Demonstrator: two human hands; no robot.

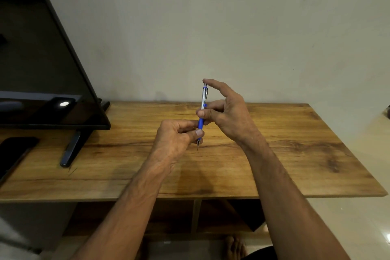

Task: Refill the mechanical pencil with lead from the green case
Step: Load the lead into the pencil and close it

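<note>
A silver and blue mechanical pencil (pixel 203 99) stands nearly upright above the wooden table (pixel 295 154), tip pointing down with a thin lead showing. My left hand (pixel 177 135) pinches its blue grip near the tip. My right hand (pixel 225 110) holds the barrel between thumb and middle finger, with the index finger resting on the top button. No green case is in view.
A black flat screen (pixel 42 69) on a stand (pixel 71 150) fills the left side of the table. A dark phone-like slab (pixel 14 154) lies at the far left. A plain wall is behind. Bare toes (pixel 235 247) show on the floor below.
</note>
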